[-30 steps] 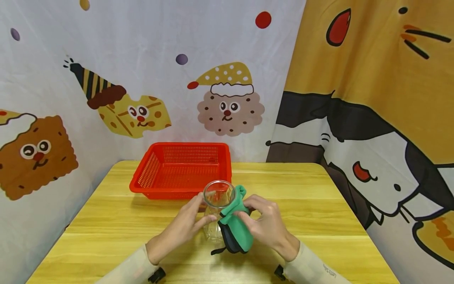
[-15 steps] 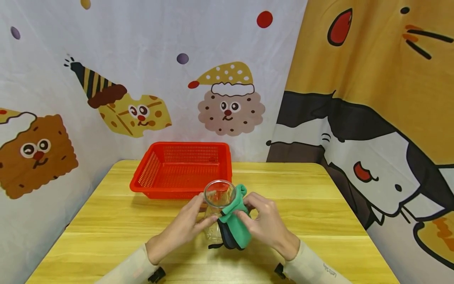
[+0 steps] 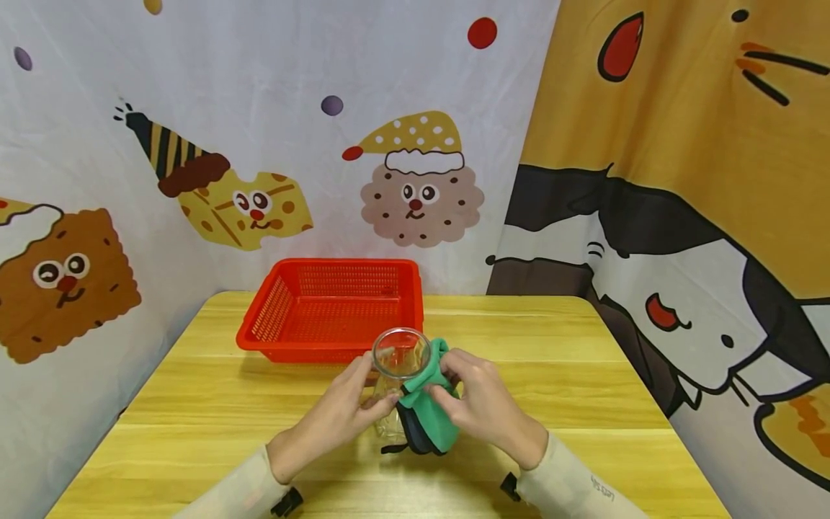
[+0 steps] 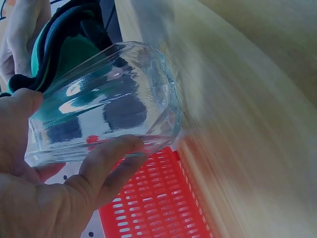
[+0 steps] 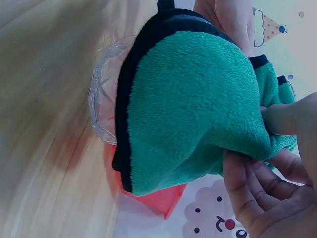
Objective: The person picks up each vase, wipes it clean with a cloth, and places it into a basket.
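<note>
My left hand [image 3: 331, 422] grips a clear glass cup [image 4: 114, 106] with a wide round rim, held above the table in the left wrist view. Its thumb lies on the near side and its fingers wrap the far side. On the cup's right side hangs a fuzzy green cloth [image 5: 188, 109] with black edging and a small black loop. My right hand [image 3: 489, 414] pinches this cloth between thumb and fingers near the cup's rim. In the right wrist view the cloth covers most of the glass, leaving the faceted base showing.
Behind the cup a red perforated plastic basket [image 3: 344, 355] stands on the light wooden table [image 3: 558, 375]. A printed curtain [image 3: 272, 94] with cartoon figures hangs along the back and sides, close behind the table's far edge.
The cloth's lower end has swung slightly left and up against the cup, and the right fingers have shifted a little on it. The left hand and cup stay nearly where they were.
</note>
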Demonstrator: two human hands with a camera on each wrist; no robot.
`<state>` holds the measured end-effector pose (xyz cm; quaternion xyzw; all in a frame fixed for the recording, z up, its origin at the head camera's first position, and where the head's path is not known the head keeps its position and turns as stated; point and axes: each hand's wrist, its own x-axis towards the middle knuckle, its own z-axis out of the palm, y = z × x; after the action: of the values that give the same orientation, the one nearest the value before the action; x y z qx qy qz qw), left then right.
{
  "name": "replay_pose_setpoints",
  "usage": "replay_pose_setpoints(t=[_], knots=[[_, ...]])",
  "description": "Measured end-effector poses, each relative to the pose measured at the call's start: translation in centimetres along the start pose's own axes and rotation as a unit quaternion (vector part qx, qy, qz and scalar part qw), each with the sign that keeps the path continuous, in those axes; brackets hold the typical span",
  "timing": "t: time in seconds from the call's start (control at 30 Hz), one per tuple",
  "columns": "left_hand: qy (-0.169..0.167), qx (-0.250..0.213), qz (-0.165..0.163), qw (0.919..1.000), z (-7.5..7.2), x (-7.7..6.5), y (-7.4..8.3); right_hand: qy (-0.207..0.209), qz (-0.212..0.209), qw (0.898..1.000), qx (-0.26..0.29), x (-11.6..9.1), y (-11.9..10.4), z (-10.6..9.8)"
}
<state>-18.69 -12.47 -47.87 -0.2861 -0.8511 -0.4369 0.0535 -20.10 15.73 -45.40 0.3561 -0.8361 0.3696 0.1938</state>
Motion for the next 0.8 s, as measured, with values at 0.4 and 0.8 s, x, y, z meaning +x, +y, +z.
replay_pose_setpoints(t=[0.4,0.8], knots=[[0.000,0.022,-0.024,0.9995,0.15,-0.13,-0.03,-0.060,0.040,0.997,-0.011,0.04,-0.08,-0.18],[-0.007,0.023,-0.051,0.9984,0.18,-0.10,0.18,-0.130,0.077,0.988,-0.021,-0.35,0.42,-0.07]])
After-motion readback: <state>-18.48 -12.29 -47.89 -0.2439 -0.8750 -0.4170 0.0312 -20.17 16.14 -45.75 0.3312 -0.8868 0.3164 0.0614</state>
